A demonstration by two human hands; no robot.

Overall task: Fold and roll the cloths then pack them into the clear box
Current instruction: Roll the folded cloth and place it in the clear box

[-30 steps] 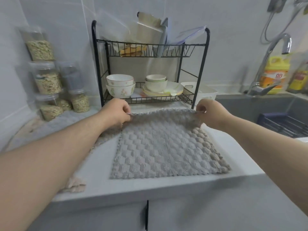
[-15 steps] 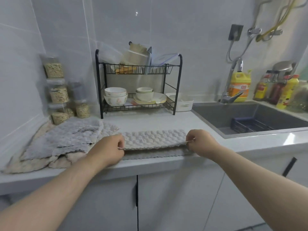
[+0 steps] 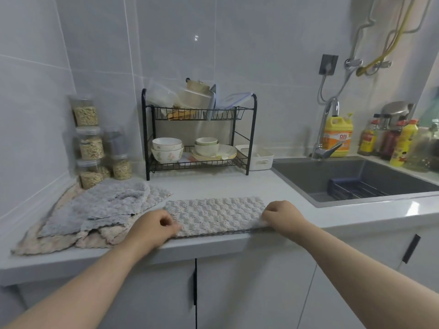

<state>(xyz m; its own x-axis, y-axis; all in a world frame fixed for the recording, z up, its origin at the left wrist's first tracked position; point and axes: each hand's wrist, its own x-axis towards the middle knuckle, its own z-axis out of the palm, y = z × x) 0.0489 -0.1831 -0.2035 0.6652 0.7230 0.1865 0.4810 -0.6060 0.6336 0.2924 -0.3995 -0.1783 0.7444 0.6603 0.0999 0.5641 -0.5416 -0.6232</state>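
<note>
A grey waffle-textured cloth (image 3: pixel 215 214) lies folded in half as a wide strip at the front edge of the white counter (image 3: pixel 213 181). My left hand (image 3: pixel 154 225) pinches its near left corner. My right hand (image 3: pixel 282 216) pinches its near right corner. To the left lies a loose pile of more cloths (image 3: pixel 95 207), grey ones on top of beige ones. A clear plastic box (image 3: pixel 164 95) sits tilted on the top shelf of the black wire rack (image 3: pixel 199 136).
Stacked jars of grains (image 3: pixel 91 143) stand at the back left. The rack holds bowls and plates. A white basket (image 3: pixel 257 156) stands beside it. A grey sink (image 3: pixel 351 179) with a tap, a detergent bottle (image 3: pixel 338 135) and sauce bottles fills the right.
The cloth lay flat and I held its far corners; I pulled them toward me, folding it in half. My hands now sit at its near edge. The view pulled back and up.
</note>
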